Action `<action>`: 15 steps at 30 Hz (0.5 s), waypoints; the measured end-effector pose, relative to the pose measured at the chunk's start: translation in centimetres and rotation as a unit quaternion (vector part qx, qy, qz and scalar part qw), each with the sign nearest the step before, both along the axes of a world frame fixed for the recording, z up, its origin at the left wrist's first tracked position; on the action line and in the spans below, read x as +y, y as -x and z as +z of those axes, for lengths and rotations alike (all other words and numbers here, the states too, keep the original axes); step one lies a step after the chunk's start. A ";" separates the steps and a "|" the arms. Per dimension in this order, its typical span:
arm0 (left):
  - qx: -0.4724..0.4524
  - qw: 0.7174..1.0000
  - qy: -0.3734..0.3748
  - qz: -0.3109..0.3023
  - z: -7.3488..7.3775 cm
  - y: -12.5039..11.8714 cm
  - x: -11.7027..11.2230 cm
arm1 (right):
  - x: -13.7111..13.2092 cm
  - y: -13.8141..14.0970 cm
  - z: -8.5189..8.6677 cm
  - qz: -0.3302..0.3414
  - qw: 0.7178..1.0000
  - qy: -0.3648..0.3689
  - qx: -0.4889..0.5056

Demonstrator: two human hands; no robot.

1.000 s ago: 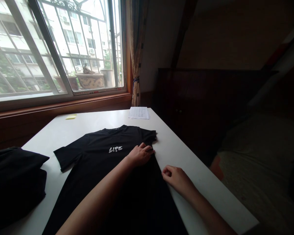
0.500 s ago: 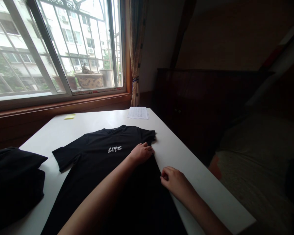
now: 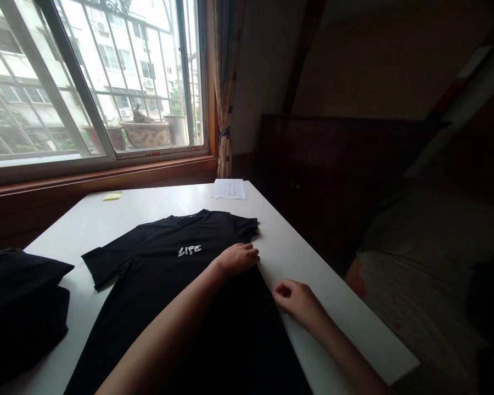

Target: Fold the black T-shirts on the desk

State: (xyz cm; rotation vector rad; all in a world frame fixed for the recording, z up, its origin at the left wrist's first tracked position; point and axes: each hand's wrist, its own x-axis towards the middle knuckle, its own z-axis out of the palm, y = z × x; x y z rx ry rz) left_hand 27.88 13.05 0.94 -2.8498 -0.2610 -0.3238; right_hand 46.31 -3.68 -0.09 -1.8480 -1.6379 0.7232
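Note:
A black T-shirt (image 3: pixel 160 274) with white lettering on its chest lies spread on a white table (image 3: pixel 313 269), its neckline toward the far end. Reaching across the shirt, my left hand (image 3: pixel 239 259) has its fingers closed at the side edge, just below the right-hand sleeve. Lower along the same edge, my right hand (image 3: pixel 295 298) is curled in a pinch on the fabric. My left forearm covers part of the shirt's lower front.
Another black garment (image 3: pixel 20 312) lies bunched at the table's left. Papers (image 3: pixel 229 188) and a yellow sticky note (image 3: pixel 112 196) rest near the far edge. Beyond are a barred window (image 3: pixel 119 82) and a tied curtain (image 3: pixel 225 109). Dark furniture stands at the right.
The view has shifted slightly, moving the table and shirt a little leftward. Both hands stay at the shirt's side edge, with the right hand slightly farther right.

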 end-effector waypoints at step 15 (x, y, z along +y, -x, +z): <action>-0.034 0.992 0.014 0.124 0.2 -1.2 0.7 | -5.6 1.8 3.5 0.073 0.988 -0.024 -0.134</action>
